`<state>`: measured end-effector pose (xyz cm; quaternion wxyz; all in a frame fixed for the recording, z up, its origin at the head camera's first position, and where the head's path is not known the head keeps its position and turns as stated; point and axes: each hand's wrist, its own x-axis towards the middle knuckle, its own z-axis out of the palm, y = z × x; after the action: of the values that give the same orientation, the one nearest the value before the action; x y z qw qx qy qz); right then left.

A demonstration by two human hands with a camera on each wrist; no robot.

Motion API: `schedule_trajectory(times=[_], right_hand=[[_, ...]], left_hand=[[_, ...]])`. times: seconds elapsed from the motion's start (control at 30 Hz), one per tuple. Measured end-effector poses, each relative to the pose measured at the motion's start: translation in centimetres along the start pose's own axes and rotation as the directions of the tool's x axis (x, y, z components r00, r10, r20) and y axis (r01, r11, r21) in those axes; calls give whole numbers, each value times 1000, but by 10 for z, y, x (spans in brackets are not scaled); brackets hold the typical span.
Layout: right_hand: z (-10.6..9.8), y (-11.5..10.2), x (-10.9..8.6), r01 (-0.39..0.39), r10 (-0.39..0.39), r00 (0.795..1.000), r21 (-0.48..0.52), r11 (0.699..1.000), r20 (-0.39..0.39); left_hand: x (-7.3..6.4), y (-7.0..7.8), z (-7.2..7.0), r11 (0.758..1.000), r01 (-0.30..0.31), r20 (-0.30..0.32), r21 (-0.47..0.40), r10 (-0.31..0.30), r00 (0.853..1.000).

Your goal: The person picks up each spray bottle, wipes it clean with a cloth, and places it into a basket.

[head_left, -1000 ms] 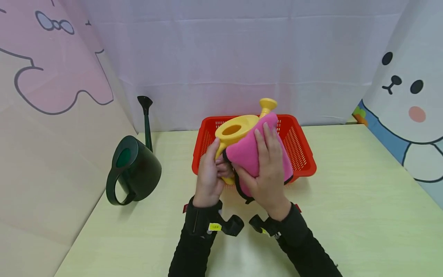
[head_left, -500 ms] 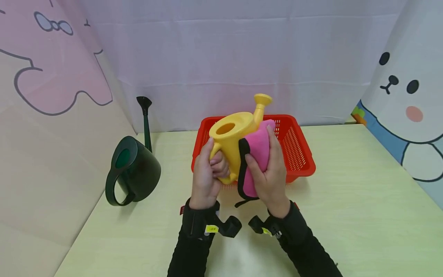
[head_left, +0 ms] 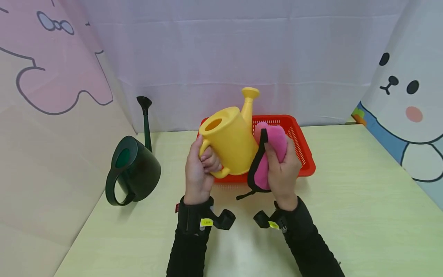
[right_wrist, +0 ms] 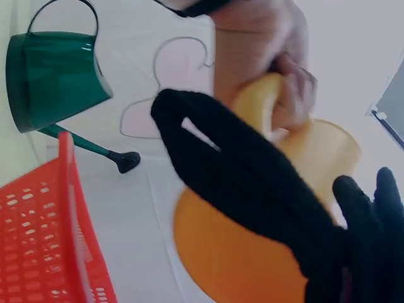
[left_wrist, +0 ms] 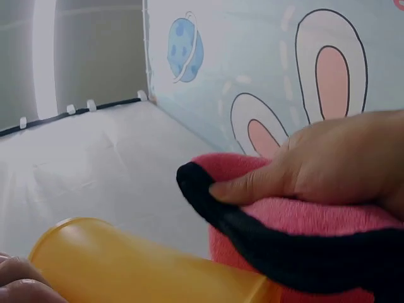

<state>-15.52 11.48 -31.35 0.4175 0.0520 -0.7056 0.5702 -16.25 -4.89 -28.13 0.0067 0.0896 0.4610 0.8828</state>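
"While your left hand (head_left: 199, 169) grips the yellow watering can (head_left: 233, 142) by its handle, the can's body is at that hand's two o'clock."
"And your right hand (head_left: 284, 171)?"
"It pinches a black-edged pink cloth (head_left: 262, 173), toward ten o'clock."
"Beyond?"
"You have the red basket (head_left: 307, 163) at twelve, partly hidden; the green watering can (head_left: 143, 175) is well apart at nine."

Person's left sleeve (head_left: 188, 252): black, puckered along edges | left wristband (head_left: 190, 219): black, broad, red tag (head_left: 177, 208) at outer side | left wrist camera (head_left: 225, 219): black | left label (head_left: 206, 222): yellow, dark print illegible | right sleeve (head_left: 316, 248), right wristband (head_left: 296, 219), right wrist camera (head_left: 261, 219): black | right label (head_left: 273, 225): yellow
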Motion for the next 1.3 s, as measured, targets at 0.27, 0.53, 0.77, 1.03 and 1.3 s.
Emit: schedule_trajectory(times=[0.27,0.53,0.77,1.03,1.3], right_hand=[[-23,6,19,-43,45,993,26,999,-109],[-37,11,26,-72,68,988,-30,997,-139],[-38,13,25,-82,74,990,-61,995,-122],[-39,13,26,-85,75,991,-79,993,-115],[-37,13,25,-109,99,991,-106,988,-95]], left_hand=[[17,-15,-7,993,20,-134,117,-5,991],[39,-47,-17,932,128,-190,338,-65,980],[51,-69,-20,849,209,-253,485,-93,963],[55,-81,-21,772,204,-277,602,-38,960],[56,-84,-27,577,192,-250,794,22,968]])
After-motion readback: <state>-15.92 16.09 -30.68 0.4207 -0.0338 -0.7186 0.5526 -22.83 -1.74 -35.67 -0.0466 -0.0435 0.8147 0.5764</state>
